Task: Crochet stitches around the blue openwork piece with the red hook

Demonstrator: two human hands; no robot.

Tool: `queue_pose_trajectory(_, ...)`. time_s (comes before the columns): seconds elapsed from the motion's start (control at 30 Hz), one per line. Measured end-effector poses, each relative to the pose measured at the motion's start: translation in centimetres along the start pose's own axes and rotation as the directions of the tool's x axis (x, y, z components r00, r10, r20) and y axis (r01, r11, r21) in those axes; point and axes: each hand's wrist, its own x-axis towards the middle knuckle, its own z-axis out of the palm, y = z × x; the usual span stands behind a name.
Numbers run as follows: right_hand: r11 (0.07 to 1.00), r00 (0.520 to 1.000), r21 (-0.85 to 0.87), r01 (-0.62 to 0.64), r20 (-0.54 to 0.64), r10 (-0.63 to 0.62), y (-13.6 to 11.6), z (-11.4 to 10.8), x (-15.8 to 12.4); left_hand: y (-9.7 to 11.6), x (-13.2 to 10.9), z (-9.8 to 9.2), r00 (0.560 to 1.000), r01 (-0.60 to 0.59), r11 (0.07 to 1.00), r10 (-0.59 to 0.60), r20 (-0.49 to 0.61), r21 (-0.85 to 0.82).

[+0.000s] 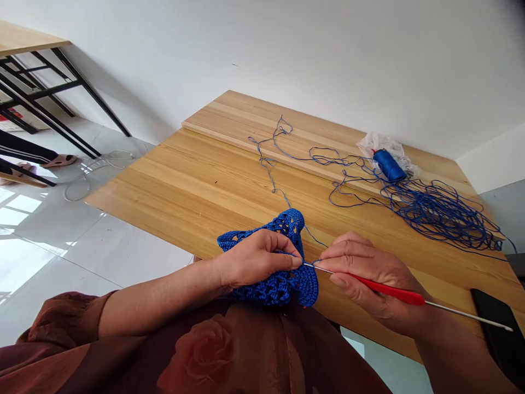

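My left hand [262,257] pinches the edge of a blue crocheted piece [270,290], which hangs over the table's front edge near my lap. In my right hand [369,273] is a crochet hook [394,291] with a red grip and a metal shaft at both ends. The hook's front tip meets the crochet work right beside my left thumb and fingertip. Blue yarn [314,236] runs from the piece onto the table, and a strand passes by my right fingers. Part of the crocheted piece is hidden behind my left hand.
A blue yarn spool [389,166] lies by a clear plastic bag [379,143] at the back right. Loose yarn [447,216] is heaped in front of it on the wooden table [172,186]. A black phone [498,328] lies at right. Another person's foot [61,160] shows at far left.
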Motion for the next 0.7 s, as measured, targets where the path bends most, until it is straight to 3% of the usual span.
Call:
queue_pose_trajectory(0.13, 0.996, 0.992, -0.007, -0.086, -0.097, 0.085, 0.0, 1.2, -0.3, 0.1, 0.0, -0.2, 1.000, -0.014, 1.000, 0.014, 0.003, 0.019)
queue_pose_trajectory(0.27, 0.993, 0.981, -0.002, -0.117, -0.158, 0.115, -0.2, 1.8, -0.5, -0.2, 0.0, -0.3, 1.000, 0.019, 0.996, -0.018, 0.011, -0.090)
queue_pose_trajectory(0.5, 0.991, 0.975, 0.001, -0.137, -0.179, 0.135, -1.0, 1.9, -0.3, -1.0, 0.0, -0.3, 0.997, 0.070, 0.934, -0.056, 0.049, -0.351)
queue_pose_trajectory(0.7, 0.993, 0.977, -0.013, -0.119, -0.178, 0.115, -1.1, 1.7, -0.3, -1.1, 0.0, -0.3, 0.999, 0.037, 0.947, -0.023, 0.048, -0.319)
